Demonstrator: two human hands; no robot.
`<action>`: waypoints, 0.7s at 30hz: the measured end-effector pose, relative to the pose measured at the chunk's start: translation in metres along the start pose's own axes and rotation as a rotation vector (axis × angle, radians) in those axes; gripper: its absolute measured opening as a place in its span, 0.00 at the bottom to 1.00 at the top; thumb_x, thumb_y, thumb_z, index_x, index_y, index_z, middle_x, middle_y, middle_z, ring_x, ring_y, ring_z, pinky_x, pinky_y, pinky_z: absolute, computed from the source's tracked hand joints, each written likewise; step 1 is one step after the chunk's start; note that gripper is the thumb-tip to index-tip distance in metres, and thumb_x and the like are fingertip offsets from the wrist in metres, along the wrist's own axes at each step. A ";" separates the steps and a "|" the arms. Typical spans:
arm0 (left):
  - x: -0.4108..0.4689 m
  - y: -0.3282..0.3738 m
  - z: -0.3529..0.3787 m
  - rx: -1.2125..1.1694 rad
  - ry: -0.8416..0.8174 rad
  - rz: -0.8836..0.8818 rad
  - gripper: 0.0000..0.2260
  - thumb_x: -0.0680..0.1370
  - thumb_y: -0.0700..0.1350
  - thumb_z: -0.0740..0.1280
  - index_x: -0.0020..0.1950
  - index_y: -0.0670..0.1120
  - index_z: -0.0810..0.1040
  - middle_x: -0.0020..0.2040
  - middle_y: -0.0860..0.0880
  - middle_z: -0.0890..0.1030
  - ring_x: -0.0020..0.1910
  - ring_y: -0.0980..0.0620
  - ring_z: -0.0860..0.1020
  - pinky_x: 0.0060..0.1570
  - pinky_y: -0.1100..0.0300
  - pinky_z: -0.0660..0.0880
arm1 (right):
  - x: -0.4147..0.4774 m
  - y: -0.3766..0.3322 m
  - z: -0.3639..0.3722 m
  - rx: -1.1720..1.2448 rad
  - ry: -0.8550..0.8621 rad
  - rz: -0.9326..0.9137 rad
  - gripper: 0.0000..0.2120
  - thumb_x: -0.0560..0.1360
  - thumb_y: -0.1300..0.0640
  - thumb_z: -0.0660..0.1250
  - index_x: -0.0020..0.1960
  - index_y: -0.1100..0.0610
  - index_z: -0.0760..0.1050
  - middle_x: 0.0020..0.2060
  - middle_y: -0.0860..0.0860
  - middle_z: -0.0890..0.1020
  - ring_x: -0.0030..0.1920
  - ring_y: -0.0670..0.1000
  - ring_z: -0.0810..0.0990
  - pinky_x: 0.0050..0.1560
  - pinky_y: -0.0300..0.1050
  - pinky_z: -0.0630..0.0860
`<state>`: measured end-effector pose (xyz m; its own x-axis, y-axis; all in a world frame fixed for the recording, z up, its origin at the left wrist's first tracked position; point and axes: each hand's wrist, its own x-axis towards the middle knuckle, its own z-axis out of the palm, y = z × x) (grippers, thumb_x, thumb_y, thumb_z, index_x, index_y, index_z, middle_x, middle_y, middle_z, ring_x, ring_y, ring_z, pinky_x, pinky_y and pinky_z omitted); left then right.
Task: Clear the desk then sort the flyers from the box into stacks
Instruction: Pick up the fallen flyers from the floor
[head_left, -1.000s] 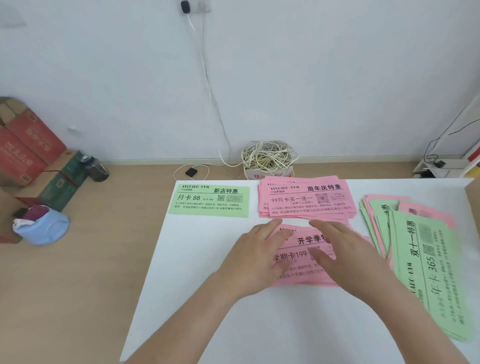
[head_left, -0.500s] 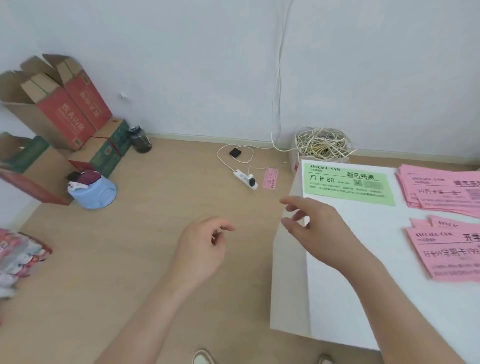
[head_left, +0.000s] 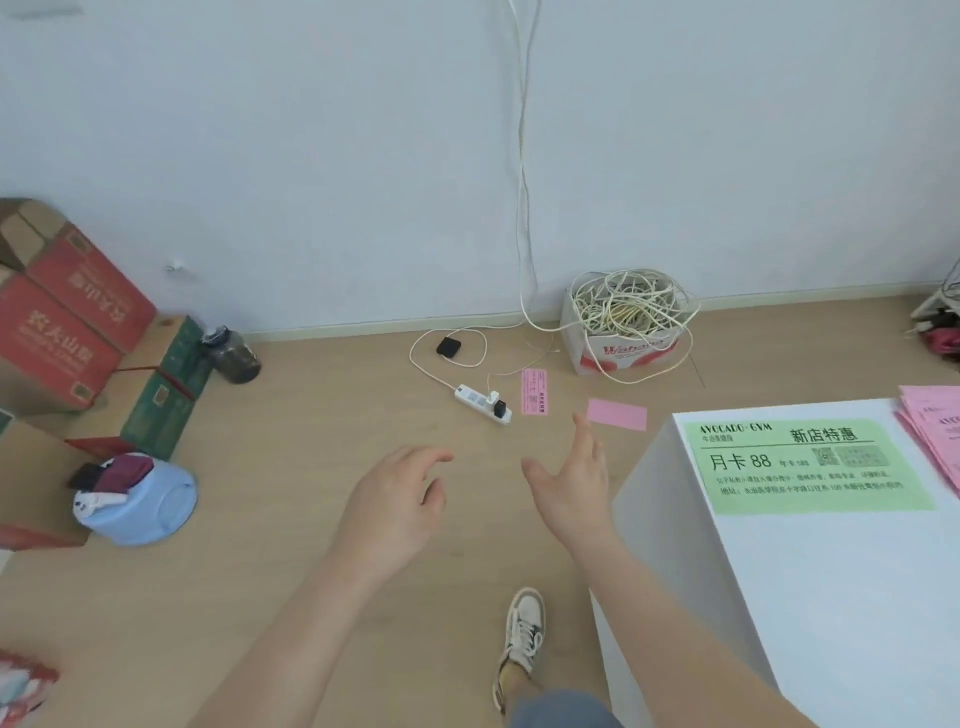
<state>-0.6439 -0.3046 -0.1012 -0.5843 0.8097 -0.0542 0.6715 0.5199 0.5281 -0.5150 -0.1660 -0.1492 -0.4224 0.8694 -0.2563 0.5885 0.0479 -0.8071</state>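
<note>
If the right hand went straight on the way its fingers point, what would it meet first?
Probably the plain pink flyer on the floor by the desk corner; the right hand aims its fingers at it, though depth is unclear.

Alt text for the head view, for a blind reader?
The left hand and right hand hover open over the floor near a pink flyer; a second pink flyer lies by a power strip. A green flyer lies on the desk.

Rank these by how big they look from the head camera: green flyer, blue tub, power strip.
1. green flyer, though it lies nearer the camera
2. blue tub
3. power strip
</note>
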 end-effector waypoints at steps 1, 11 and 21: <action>0.027 0.001 0.001 0.003 -0.010 0.022 0.14 0.77 0.42 0.62 0.61 0.53 0.76 0.58 0.58 0.77 0.56 0.58 0.74 0.52 0.66 0.68 | 0.024 -0.005 0.007 0.069 0.024 0.046 0.39 0.73 0.54 0.68 0.77 0.53 0.51 0.73 0.54 0.61 0.73 0.54 0.58 0.71 0.49 0.58; 0.272 -0.003 0.058 0.244 -0.325 0.245 0.18 0.78 0.45 0.60 0.68 0.54 0.70 0.64 0.56 0.73 0.63 0.54 0.69 0.58 0.61 0.70 | 0.235 -0.009 0.026 0.322 0.162 0.504 0.38 0.71 0.55 0.67 0.76 0.53 0.53 0.72 0.52 0.64 0.71 0.54 0.63 0.67 0.53 0.67; 0.576 -0.073 0.246 0.404 -0.658 0.461 0.28 0.73 0.45 0.62 0.73 0.50 0.61 0.72 0.50 0.63 0.70 0.47 0.61 0.63 0.54 0.68 | 0.499 0.102 0.071 -0.102 0.085 0.654 0.43 0.68 0.48 0.69 0.77 0.50 0.50 0.70 0.54 0.63 0.70 0.58 0.62 0.69 0.50 0.61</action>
<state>-0.9175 0.1905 -0.3793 0.0784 0.8892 -0.4507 0.9563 0.0606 0.2859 -0.7147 0.2379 -0.3970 0.0975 0.7707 -0.6297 0.7687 -0.4602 -0.4442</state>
